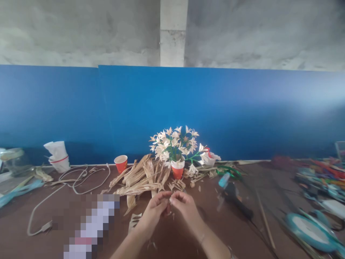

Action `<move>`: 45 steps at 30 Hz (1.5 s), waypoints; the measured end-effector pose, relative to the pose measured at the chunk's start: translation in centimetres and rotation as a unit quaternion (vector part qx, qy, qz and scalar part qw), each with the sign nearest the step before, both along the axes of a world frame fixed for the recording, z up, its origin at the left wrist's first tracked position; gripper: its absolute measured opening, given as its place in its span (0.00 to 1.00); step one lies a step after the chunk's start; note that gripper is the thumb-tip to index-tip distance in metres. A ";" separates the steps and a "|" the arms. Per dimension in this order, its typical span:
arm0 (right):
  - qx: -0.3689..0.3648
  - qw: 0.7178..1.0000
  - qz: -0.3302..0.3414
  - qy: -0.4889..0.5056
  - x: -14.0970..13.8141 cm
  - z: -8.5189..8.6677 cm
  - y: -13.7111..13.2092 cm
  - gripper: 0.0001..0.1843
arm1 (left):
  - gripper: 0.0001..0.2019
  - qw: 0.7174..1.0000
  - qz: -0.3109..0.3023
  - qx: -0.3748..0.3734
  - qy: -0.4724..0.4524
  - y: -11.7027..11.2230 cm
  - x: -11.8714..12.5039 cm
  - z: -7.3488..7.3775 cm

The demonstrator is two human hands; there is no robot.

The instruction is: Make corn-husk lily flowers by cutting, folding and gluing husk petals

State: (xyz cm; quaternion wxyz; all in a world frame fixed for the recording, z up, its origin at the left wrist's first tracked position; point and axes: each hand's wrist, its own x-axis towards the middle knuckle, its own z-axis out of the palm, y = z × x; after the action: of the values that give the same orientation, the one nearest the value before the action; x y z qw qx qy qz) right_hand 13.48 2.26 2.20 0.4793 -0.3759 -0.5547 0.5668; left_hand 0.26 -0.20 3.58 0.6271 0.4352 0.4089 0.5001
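My left hand [155,209] and my right hand [183,206] meet over the brown table [221,230], fingertips pinched together on a small pale husk piece [170,200]. Just beyond them lies a heap of dried corn husks [141,178]. Behind the heap an orange-red cup [177,170] holds a bunch of cream husk flowers [175,142] on green stems. A second orange-red cup [121,163] stands empty to the left of the heap.
A black glue gun [235,197] lies right of my hands, with a thin wooden stick [265,219] beside it. A white cable [67,187] loops at left, near stacked white cups [58,156]. Coloured ribbon rolls [315,230] crowd the right. A blue wall panel [172,111] backs the table.
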 end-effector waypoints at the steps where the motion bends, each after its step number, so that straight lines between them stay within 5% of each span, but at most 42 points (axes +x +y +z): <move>1: 0.000 1.000 -0.008 -0.005 0.1 0.0 0.0 0.13 | 0.20 1.000 0.000 0.005 0.006 0.0 0.0 -0.1; 7: 0.042 0.995 -0.076 -0.058 0.8 0.0 0.7 0.11 | 0.14 0.974 0.138 0.132 0.122 0.4 -0.2 -0.4; 9: 0.048 0.994 -0.075 -0.070 0.9 0.0 0.8 0.12 | 0.13 0.962 0.143 0.167 0.164 0.5 -0.2 -0.5; 14: 0.020 0.998 -0.047 -0.025 0.6 0.3 0.4 0.12 | 0.15 0.991 0.030 0.037 0.127 0.6 0.1 -1.1; 20: -0.072 0.995 -0.001 0.065 0.6 0.4 0.2 0.16 | 0.15 0.999 0.010 -0.043 -0.026 -0.1 0.1 -0.1; 25: -0.021 1.000 0.006 0.021 0.7 0.5 0.3 0.12 | 0.14 0.995 -0.009 -0.082 -0.049 -0.4 0.2 0.3; 31: 0.009 0.997 -0.071 -0.036 0.8 0.5 0.5 0.14 | 0.12 0.996 0.039 0.004 0.086 0.5 0.5 -1.2; 45: 0.069 0.982 -0.133 -0.118 0.5 0.0 0.6 0.13 | 0.10 0.922 0.107 0.164 0.333 0.9 -0.2 -2.1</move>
State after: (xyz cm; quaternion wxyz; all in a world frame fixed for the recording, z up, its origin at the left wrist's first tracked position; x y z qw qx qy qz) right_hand 13.94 2.87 2.17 0.5064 -0.4769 -0.5900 0.4099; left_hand 0.09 0.67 1.48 0.3170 0.6269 0.5510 0.4505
